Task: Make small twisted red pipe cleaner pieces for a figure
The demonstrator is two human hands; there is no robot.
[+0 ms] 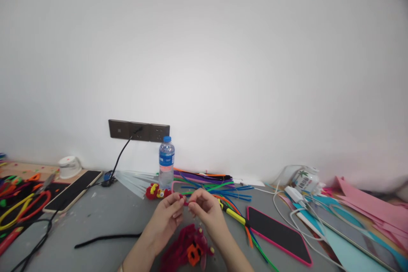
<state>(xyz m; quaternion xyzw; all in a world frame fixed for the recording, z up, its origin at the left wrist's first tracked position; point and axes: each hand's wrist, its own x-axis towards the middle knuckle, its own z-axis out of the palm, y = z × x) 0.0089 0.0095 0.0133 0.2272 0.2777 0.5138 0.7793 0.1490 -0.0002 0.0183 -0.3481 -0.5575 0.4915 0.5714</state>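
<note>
Pinching a small red fuzzy piece [185, 204] between my two hands, I hold it just on my side of the bottle [166, 165], slightly right of it and raised above the table [105, 221]. My left hand [168, 210] comes up from the lower left, palm turned inward, its thumb and forefinger clamped on the piece and the other fingers curled loosely beneath. My right hand [206, 209] mirrors it, the forearm slanting up from the lower right, the wrist bent, the back of the hand arched; its thumb and forefinger meet at the piece's other end, the remaining fingers folded in. My fingertips nearly touch across it, so much of the piece is hidden.

Nearer me than the bottle, below my wrists, lies a crimson fuzzy bundle [177, 250] with an orange piece [193, 255] on it. A red and yellow fuzzy piece [153, 191] rests right at the bottle's foot. To the bottle's right spread coloured pipe cleaners [219, 182]; left of it and closer to me, a black pipe cleaner [108, 237] runs toward my left forearm.
</note>
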